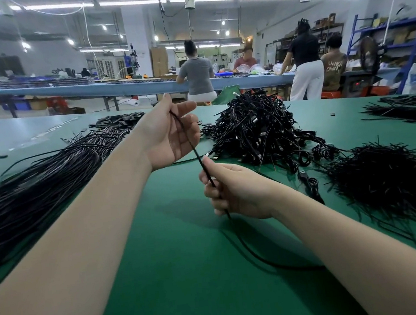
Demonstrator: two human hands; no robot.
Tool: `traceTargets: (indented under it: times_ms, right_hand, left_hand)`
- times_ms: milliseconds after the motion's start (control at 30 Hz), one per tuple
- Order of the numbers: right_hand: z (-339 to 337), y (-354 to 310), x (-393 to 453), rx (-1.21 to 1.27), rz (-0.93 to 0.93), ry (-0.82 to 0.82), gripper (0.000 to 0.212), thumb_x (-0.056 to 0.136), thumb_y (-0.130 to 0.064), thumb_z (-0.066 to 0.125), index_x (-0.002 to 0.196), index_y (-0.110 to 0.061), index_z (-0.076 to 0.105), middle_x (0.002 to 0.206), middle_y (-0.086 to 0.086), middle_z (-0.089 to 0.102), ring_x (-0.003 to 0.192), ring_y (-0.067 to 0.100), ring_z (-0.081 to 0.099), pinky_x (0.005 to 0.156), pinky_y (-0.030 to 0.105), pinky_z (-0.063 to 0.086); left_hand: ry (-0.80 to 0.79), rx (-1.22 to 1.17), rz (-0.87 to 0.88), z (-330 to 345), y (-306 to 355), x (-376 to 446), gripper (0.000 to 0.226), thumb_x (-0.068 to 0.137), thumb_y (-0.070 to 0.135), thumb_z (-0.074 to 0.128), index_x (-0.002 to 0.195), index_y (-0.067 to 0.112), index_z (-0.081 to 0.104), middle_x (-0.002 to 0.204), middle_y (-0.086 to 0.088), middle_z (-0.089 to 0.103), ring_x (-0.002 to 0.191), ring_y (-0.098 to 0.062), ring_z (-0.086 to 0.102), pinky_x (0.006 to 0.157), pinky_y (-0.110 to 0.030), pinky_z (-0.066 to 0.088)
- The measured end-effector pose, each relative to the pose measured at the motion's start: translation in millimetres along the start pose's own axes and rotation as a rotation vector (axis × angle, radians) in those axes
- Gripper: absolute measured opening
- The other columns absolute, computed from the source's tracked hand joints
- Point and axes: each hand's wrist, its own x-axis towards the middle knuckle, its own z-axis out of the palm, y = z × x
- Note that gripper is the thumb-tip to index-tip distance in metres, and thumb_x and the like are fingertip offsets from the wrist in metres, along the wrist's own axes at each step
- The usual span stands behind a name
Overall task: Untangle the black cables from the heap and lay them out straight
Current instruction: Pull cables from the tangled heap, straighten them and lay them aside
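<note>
I cannot trace the cable (204, 166) past my right hand (236, 192): it runs through the curled fingers, then slips under my right forearm (352, 244) and out of sight. The bundle of straightened cables (40, 185) is cut off by the left edge. Single strands inside the tangled heap (258, 129) are too dense to tell apart.

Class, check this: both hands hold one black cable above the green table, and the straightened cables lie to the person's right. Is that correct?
One detail is wrong. The head view shows the straightened cables lying to the person's left, not right. The left hand and right hand do hold one black cable above the green table.
</note>
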Motion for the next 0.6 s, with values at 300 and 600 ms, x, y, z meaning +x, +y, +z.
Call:
traceTargets:
  times_ms: [300, 600]
  right_hand:
    - [-14.2, -13.7, 2.1, -0.017, -0.058, 0.351, 0.037, 0.09, -0.043, 0.06, 0.065, -0.024, 0.04, 0.045, -0.011, 0.026, 0.037, 0.007, 0.02, 0.042, 0.018, 0.022]
    - [2.2, -22.9, -3.3, 0.087, -0.066, -0.132, 0.028, 0.102, -0.029, 0.039, 0.113, -0.017, 0.062, 0.058, -0.008, 0.04, 0.045, 0.009, 0.034, 0.049, 0.021, 0.038]
  left_hand:
    - [-0.405, 0.77, -0.351, -4.8, 10.8, -22.5, 0.067, 0.097, 0.05, 0.031, 0.055, 0.015, 0.07, 0.054, -0.003, 0.064, 0.046, -0.014, 0.06, 0.045, -0.019, 0.04]
    - [0.09, 0.279, 0.135, 8.4, 6.5, 1.0, 0.058, 0.104, 0.048, 0.015, 0.116, 0.013, 0.059, 0.103, -0.005, 0.071, 0.094, -0.015, 0.068, 0.079, -0.028, 0.054]
